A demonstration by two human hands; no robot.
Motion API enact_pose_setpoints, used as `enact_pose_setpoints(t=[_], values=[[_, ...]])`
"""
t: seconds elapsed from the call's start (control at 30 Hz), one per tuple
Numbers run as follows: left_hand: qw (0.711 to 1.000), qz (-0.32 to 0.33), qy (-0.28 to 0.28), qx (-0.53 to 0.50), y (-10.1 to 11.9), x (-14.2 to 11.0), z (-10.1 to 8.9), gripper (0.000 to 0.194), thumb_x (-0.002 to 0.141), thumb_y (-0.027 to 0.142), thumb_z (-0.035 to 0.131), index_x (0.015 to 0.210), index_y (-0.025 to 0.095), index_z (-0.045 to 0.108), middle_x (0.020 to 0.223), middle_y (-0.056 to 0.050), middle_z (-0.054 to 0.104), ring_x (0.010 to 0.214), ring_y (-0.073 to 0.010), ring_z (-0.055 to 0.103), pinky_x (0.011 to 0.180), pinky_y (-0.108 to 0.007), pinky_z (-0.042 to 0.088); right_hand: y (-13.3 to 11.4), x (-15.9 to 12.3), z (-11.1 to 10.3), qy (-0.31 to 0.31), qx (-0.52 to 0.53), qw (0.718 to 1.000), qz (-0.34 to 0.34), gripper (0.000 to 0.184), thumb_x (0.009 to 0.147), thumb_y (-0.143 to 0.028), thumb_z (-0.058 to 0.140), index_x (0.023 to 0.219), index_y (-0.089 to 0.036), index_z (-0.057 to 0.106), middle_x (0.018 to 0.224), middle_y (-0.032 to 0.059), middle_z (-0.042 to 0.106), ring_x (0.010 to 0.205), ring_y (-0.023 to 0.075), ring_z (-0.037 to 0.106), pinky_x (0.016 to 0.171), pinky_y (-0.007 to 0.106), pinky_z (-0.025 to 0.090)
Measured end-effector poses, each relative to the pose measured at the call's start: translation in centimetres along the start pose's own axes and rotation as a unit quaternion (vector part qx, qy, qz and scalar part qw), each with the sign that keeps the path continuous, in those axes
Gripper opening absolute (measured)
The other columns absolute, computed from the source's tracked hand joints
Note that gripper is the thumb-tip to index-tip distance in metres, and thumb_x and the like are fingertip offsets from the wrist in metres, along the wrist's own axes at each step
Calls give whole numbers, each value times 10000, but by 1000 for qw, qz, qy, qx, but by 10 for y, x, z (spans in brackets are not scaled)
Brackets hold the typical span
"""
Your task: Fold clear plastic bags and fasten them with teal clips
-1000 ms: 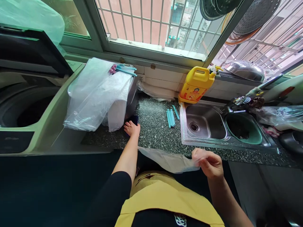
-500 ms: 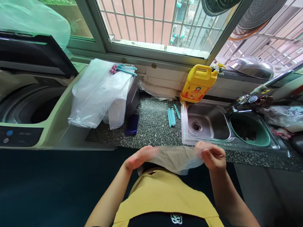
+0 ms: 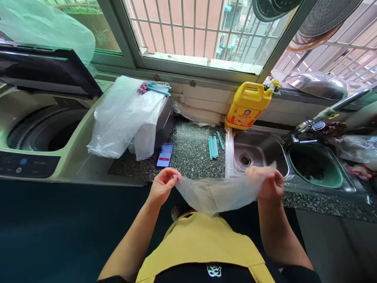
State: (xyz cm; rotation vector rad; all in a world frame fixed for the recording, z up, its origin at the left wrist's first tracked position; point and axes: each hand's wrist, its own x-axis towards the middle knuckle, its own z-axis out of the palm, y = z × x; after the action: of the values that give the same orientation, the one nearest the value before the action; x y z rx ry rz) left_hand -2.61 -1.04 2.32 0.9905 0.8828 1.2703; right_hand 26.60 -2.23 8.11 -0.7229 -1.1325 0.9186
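A translucent plastic bag [image 3: 218, 194] hangs stretched between my two hands, above the counter's front edge and in front of the yellow apron [image 3: 200, 243]. My left hand [image 3: 165, 184] pinches its left end between thumb and fingers. At the other end my right hand [image 3: 266, 182] is closed around the plastic, near the sink's front rim; some of its fingers are behind the film. Beyond the bag, several light-blue strips [image 3: 213, 147] lie side by side on the speckled counter [image 3: 188, 157], with one more strip [image 3: 220, 140] apart from them.
A lit phone [image 3: 165, 154] lies on the counter. Further left, plastic bags [image 3: 118, 118] drape over a dark box beside the open washing machine [image 3: 67, 153]. A yellow jug [image 3: 247, 105] stands behind the metal sink [image 3: 259, 147], whose right basin holds a green tub [image 3: 332, 179].
My left hand has moved left and up, pulling the bag wider. My right hand has shifted slightly right and up. The phone's screen has lit up.
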Motion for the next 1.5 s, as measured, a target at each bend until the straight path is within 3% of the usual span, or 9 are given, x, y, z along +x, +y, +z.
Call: enact_pose_setpoints(t=[0.1, 0.27, 0.43, 0.5, 0.63, 0.73, 0.87, 1.23, 1.5], values=[[997, 39, -16, -60, 3, 17, 24, 206, 732, 333, 718, 872, 204, 641, 667, 5, 610, 609, -99, 541, 587, -213, 442, 23, 14, -6, 60, 11, 993, 97, 310, 697, -530, 702, 663, -223, 670, 491, -35, 564, 387, 95, 460, 378, 226, 332], [994, 16, -101, -26, -5, 27, 41, 558, 645, 269, 778, 1162, 250, 569, 916, -34, 624, 790, -126, 556, 700, -238, 461, 33, 33, -19, 54, 47, 991, 109, 285, 699, -534, 698, 699, -252, 653, 432, -62, 478, 383, 97, 426, 403, 234, 353], [996, 15, 69, -46, -23, 22, 54, 263, 695, 293, 748, 897, 189, 616, 686, 5, 630, 623, -98, 553, 632, -222, 446, 31, 41, -43, 8, 90, 987, 134, 275, 748, -513, 650, 673, -259, 573, 397, -78, 374, 380, 108, 365, 433, 259, 351], [991, 24, 81, -105, -19, 20, 63, 229, 710, 328, 741, 822, 183, 604, 573, 24, 605, 533, -96, 534, 559, -217, 428, 35, 45, -46, -30, 111, 982, 151, 307, 786, -525, 594, 652, -259, 520, 389, -88, 323, 365, 106, 323, 437, 261, 349], [983, 41, -63, -166, 3, 21, 79, 177, 768, 351, 693, 736, 188, 631, 483, 17, 582, 460, -104, 514, 497, -223, 402, 48, 51, -25, -141, 215, 950, 176, 341, 788, -548, 574, 628, -255, 505, 358, -109, 259, 317, 83, 250, 393, 226, 291], [981, 57, -142, -123, 16, 28, 84, 140, 776, 333, 689, 757, 195, 696, 549, -12, 607, 544, -122, 550, 537, -241, 424, 60, 47, 8, -247, 248, 906, 240, 368, 734, -552, 638, 593, -224, 549, 370, -84, 345, 346, 86, 346, 396, 226, 303], [981, 88, -166, -47, 30, 37, 81, 130, 733, 325, 732, 742, 196, 747, 719, -39, 590, 695, -129, 549, 637, -258, 454, 68, 35, 47, -291, 233, 874, 310, 416, 707, -553, 676, 572, -168, 595, 460, -30, 507, 414, 92, 468, 425, 225, 344], [977, 37, -194, -82, 47, 31, 53, 179, 616, 331, 814, 616, 193, 700, 886, -49, 602, 827, -161, 573, 741, -274, 477, 73, 5, 104, -254, 226, 886, 315, 371, 620, -463, 786, 638, -123, 637, 563, -21, 574, 525, 81, 528, 529, 206, 385], [988, -29, -29, -148, -16, 31, 12, 503, 747, 622, 588, 1014, 196, 624, 945, -75, 697, 827, -183, 639, 827, -345, 473, 59, 5, 106, -221, 279, 911, 206, 416, 670, -460, 745, 521, -180, 476, 424, -74, 448, 426, 76, 427, 581, 284, 417]])
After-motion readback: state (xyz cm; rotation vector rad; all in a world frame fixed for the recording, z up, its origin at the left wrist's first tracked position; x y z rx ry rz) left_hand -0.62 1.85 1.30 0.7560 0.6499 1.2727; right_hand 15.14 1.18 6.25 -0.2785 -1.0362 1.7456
